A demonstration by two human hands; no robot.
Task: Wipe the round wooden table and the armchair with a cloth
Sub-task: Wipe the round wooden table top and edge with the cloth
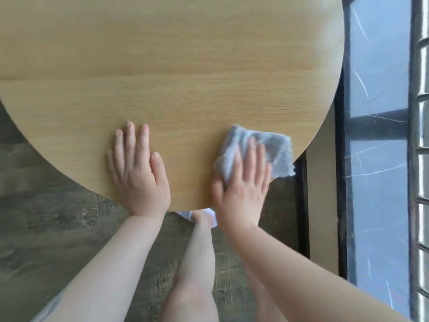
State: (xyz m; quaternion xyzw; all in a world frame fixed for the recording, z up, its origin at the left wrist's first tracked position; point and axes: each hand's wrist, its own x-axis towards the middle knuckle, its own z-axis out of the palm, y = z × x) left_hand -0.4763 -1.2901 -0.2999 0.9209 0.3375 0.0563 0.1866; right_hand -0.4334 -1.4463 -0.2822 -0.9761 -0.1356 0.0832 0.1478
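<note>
The round wooden table (176, 66) fills most of the view, its light top bare. A crumpled grey cloth (276, 149) lies near the table's near right edge. My right hand (243, 184) presses flat on the cloth with straight fingers, covering its left part. My left hand (137, 173) rests flat on the tabletop near the front edge, fingers straight, about a hand's width left of the cloth. No armchair is in view.
Dark wood-look floor (46, 228) lies below and left of the table. A dark marble sill (376, 89) and a window frame with metal bars (420, 159) run along the right side. My leg and a white shoe (185, 214) stand under the table edge.
</note>
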